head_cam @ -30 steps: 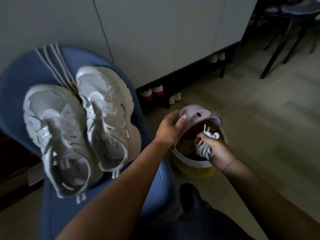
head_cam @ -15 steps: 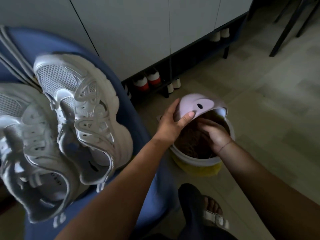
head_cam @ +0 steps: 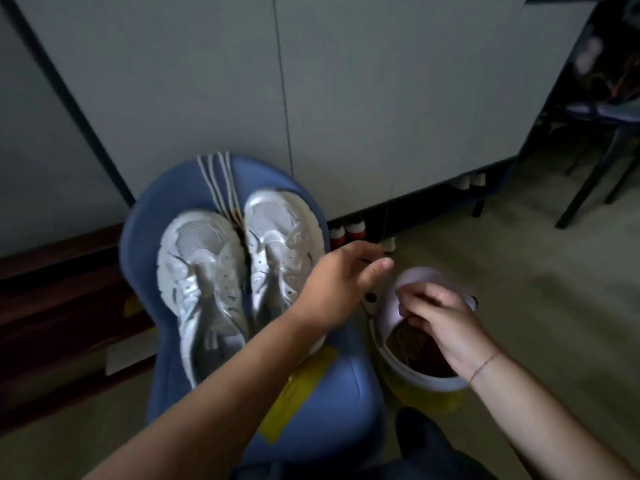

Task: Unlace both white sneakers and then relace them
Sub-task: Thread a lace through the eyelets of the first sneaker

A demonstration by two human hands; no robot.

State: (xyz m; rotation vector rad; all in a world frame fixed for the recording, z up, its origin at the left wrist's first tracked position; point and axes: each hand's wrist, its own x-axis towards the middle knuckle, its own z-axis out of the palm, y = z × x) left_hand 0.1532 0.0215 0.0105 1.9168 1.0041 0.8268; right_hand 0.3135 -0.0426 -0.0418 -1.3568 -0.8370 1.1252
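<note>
Head cam: L hand [head_cam: 341, 284] grip loose, apart; R hand [head_cam: 446, 323] grip in bucket [head_cam: 410, 373], blurred, unclear.

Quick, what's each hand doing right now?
Left hand: open, holding nothing.
Right hand: fingers curled over the white plastic bucket; grip cannot be told.

Worn items as I read them on my remote feed:

The left forearm [head_cam: 221, 386] and right forearm [head_cam: 540, 403] enter from the near edge uncovered, bare through to the left hand [head_cam: 337, 285] and right hand [head_cam: 446, 323].

The right wrist carries one thin cord bracelet [head_cam: 484, 364], a single dark strand lying slantwise across the wrist.

Between the arms at the near edge I see a dark garment [head_cam: 426, 445], matte and blue-grey in this dim light. Its cut is too dark to make out.
</note>
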